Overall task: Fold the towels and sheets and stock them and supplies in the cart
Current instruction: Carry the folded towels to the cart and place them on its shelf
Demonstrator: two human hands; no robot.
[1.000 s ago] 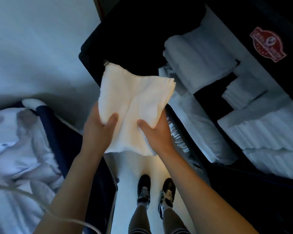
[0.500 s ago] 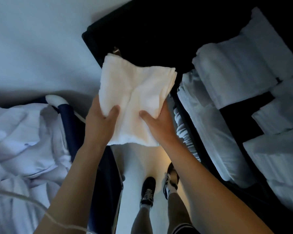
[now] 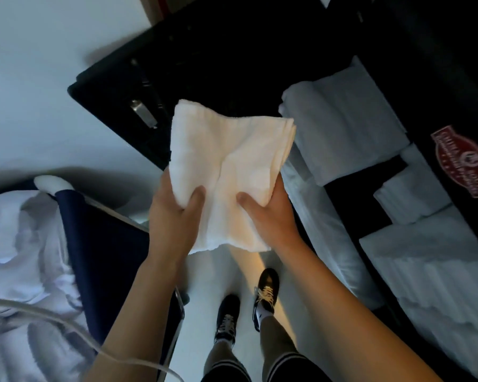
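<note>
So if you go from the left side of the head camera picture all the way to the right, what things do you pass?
Pile of loose white laundry → dark blue bin → left hand → folded towel → right hand → stacked folded towels in the cart → red logo.

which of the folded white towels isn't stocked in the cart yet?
The folded towel gripped by the left hand and right hand, held up above the floor. The other folded stacks already lie in the black cart.
</note>
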